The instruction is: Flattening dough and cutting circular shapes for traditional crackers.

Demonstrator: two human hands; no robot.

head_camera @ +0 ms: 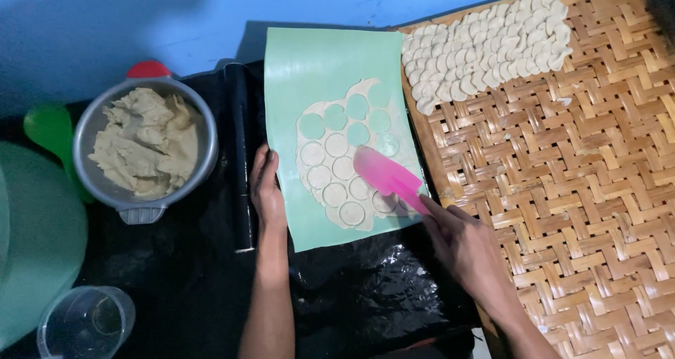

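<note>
A thin sheet of pale dough (346, 163) lies on a light green mat (320, 71), cut into several round discs, with round holes where discs are gone. My right hand (465, 245) grips a pink spatula (387, 177) whose blade rests on the dough's right side. My left hand (268, 191) lies flat on the mat's left edge, fingers together, holding nothing.
A woven bamboo tray (590, 190) at right carries rows of cut dough discs (485, 46) at its far end. A black rolling pin (242, 155) lies beside the mat. A metal bowl of dough scraps (145, 149) stands left, with green lids and a clear cup (86, 322).
</note>
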